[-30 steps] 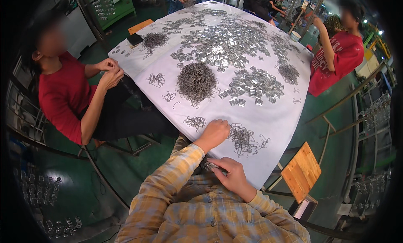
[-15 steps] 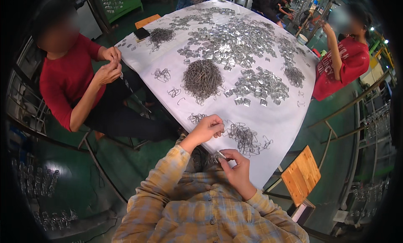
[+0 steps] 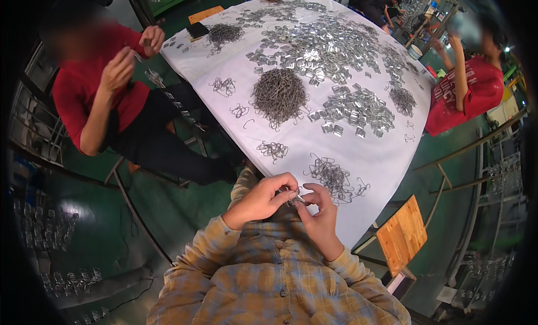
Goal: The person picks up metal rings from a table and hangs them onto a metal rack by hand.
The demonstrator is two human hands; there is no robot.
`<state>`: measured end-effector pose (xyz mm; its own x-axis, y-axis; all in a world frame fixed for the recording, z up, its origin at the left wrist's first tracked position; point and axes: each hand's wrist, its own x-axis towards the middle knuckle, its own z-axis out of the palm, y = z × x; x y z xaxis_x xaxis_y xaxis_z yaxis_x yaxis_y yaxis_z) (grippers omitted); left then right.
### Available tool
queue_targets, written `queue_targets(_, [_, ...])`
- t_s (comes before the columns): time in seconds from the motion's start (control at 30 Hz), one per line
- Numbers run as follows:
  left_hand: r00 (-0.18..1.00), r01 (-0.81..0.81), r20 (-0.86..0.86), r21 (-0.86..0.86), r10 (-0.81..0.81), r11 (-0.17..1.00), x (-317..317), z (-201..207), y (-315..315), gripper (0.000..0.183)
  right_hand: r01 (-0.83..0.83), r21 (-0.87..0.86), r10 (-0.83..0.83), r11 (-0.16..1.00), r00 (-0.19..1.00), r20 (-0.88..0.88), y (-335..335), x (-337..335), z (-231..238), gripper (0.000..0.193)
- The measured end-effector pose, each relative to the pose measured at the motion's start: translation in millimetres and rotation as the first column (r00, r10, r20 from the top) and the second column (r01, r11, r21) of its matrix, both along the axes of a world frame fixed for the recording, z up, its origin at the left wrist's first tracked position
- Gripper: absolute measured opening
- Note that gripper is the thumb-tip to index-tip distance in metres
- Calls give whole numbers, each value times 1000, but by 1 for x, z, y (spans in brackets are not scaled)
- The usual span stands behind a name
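Close to my body at the table's near edge, both my hands meet around a small shiny metal clip [image 3: 298, 199]. My right hand [image 3: 320, 215] pinches this clip between thumb and fingers. The fingers of my left hand [image 3: 262, 200] are closed against the clip's left side; whatever else they hold is too small to make out. Just beyond my right hand lies a loose pile of bent wire hooks [image 3: 335, 176]. A smaller group of wire hooks [image 3: 273, 150] rests beyond my left hand.
On the white-covered table [image 3: 224, 117] stand a dense heap of wire hooks [image 3: 279, 95] and spread-out shiny metal clips [image 3: 358, 112]. A person in red [image 3: 106, 84] works at the left, another [image 3: 468, 89] at the right. A wooden stool [image 3: 402, 235] is at the near right.
My left hand has come down from beside the wire hooks to the clip in my right hand. The view has shifted slightly. The person at the left has spread their hands apart.
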<state>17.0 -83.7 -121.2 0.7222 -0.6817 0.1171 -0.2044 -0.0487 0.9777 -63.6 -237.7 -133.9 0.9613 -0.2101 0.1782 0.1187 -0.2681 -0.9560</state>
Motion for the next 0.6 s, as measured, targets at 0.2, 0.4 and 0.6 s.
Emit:
queue_targets(0.2, [986, -127, 107, -18, 129, 992, -7, 4, -1, 6, -31, -1, 31, 1000, 1000, 2, 3, 3, 5, 40])
queue_targets(0.4, [922, -275, 262, -78, 286, 958, -7, 29, 12, 6, 3, 19, -6, 1000, 990, 141, -5, 11, 4, 44])
queue_targets(0.6, [894, -325, 228, -259, 385, 909, -3, 76, 47, 5, 100, -160, -89, 982, 993, 78, -15, 24, -30, 38])
